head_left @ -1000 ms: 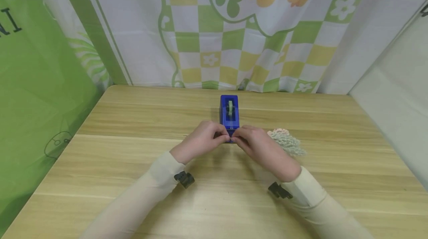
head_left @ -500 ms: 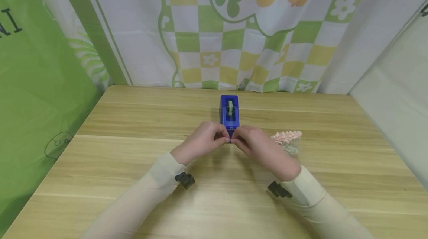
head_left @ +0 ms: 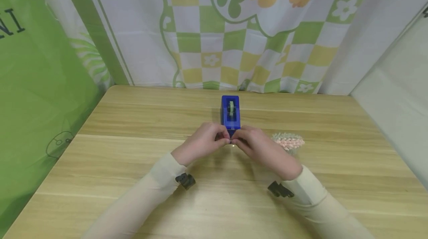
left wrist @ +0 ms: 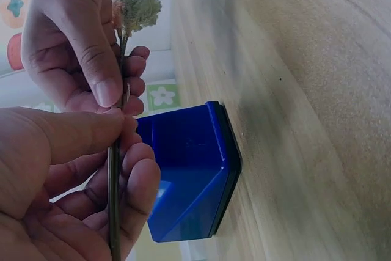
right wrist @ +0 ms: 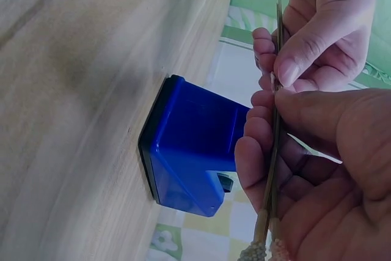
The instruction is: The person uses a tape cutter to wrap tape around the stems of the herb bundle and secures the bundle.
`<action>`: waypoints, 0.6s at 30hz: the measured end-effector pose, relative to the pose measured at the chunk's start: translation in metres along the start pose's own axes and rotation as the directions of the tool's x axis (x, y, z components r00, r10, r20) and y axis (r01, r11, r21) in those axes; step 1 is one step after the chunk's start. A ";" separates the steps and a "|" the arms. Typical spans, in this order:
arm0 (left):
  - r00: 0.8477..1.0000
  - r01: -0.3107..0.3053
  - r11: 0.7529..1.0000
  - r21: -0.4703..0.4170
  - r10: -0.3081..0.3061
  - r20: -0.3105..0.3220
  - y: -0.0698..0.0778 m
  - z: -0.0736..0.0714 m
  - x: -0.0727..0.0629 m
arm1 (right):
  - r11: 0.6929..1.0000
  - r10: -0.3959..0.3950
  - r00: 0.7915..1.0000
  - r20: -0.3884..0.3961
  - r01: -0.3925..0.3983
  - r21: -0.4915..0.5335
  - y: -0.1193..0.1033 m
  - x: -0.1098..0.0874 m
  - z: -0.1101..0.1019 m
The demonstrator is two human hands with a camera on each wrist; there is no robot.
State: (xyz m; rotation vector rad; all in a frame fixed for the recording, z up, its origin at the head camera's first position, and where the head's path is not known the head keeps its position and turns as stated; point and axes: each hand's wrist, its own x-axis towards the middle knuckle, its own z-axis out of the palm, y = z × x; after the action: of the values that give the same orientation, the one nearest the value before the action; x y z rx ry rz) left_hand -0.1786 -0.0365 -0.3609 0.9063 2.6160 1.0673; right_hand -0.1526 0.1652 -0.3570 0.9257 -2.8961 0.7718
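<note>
A thin bundle of flower stems (left wrist: 113, 200) runs through both hands, with fluffy pale pink and grey-green flower heads (head_left: 289, 142) beyond the right hand. My left hand (head_left: 207, 136) pinches the stems between thumb and fingers. Right beside it, thumb tips almost meeting, my right hand (head_left: 259, 146) pinches them nearer the flower heads. In the right wrist view a small shiny bit, perhaps clear tape (right wrist: 273, 79), shows on the stems by the thumbs. Just behind the hands stands a blue tape dispenser (head_left: 230, 120) holding a tape roll (head_left: 231, 109); the hands partly hide its front.
The wooden table (head_left: 150, 112) reaches back to a checked, flowered curtain (head_left: 234, 49). Green cloth (head_left: 40, 83) hangs on the left, pale cloth (head_left: 398, 71) on the right. Each sleeve carries a dark wrist camera mount (head_left: 185, 181).
The flower heads have turned round with the stems: grey-green faced the camera first, then pink came over the top, and now pink lies at the front. Both hands stay nearly in place.
</note>
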 end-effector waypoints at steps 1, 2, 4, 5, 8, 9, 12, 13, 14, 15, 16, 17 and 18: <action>1.000 -0.003 1.000 0.006 0.003 0.005 0.000 0.000 0.000 | 1.000 0.009 1.000 0.002 -0.009 0.004 0.000 0.000 0.000; 1.000 -0.007 1.000 0.013 0.006 0.009 0.000 0.000 0.000 | 1.000 0.018 1.000 0.005 -0.018 0.007 -0.001 0.000 0.000; 1.000 -0.015 1.000 0.022 0.015 0.014 -0.001 -0.001 0.000 | 1.000 0.023 1.000 0.001 -0.023 0.009 -0.001 -0.001 0.000; 1.000 -0.020 0.999 0.025 0.019 0.016 -0.001 -0.001 0.000 | 1.000 0.026 1.000 -0.001 -0.026 0.011 -0.001 -0.001 0.000; 1.000 -0.021 0.999 0.030 0.020 0.018 -0.001 -0.001 0.000 | 0.999 0.032 0.999 -0.007 -0.032 0.023 -0.001 -0.002 0.000; 1.000 -0.017 0.999 0.030 0.017 0.017 0.000 -0.001 0.000 | 0.999 0.037 0.999 -0.006 -0.037 0.031 -0.002 -0.002 0.000; 1.000 -0.002 1.000 0.025 0.001 0.014 0.001 -0.001 0.000 | 0.998 0.050 0.999 -0.004 -0.050 0.049 -0.002 -0.002 0.000; 1.000 0.002 1.000 0.025 -0.002 0.011 0.002 -0.001 0.000 | 0.997 0.056 0.998 0.001 -0.056 0.056 -0.002 -0.002 0.000; 1.000 0.006 1.000 0.022 -0.006 0.008 0.002 -0.001 0.000 | 0.996 0.063 0.998 0.005 -0.063 0.062 -0.002 -0.002 0.000; 1.000 0.010 1.000 0.019 -0.010 0.006 0.003 -0.001 0.000 | 0.995 0.066 0.998 0.010 -0.067 0.068 -0.001 -0.002 0.000; 1.000 0.013 1.000 0.015 -0.013 0.003 0.003 -0.001 0.000 | 0.995 0.068 0.998 0.015 -0.069 0.075 0.000 -0.002 0.000; 1.000 0.014 1.000 0.012 -0.014 0.001 0.004 -0.001 0.000 | 0.994 0.071 0.997 0.023 -0.073 0.086 0.000 -0.002 -0.001; 1.000 0.015 1.000 0.010 -0.014 -0.002 0.004 -0.001 -0.001 | 0.992 0.074 0.997 0.031 -0.076 0.096 0.001 -0.002 -0.001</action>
State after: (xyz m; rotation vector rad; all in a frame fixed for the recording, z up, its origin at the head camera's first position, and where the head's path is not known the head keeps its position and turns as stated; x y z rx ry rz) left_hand -0.1767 -0.0352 -0.3579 0.8875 2.6274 1.0530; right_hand -0.1511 0.1673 -0.3568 0.8455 -2.9558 0.9196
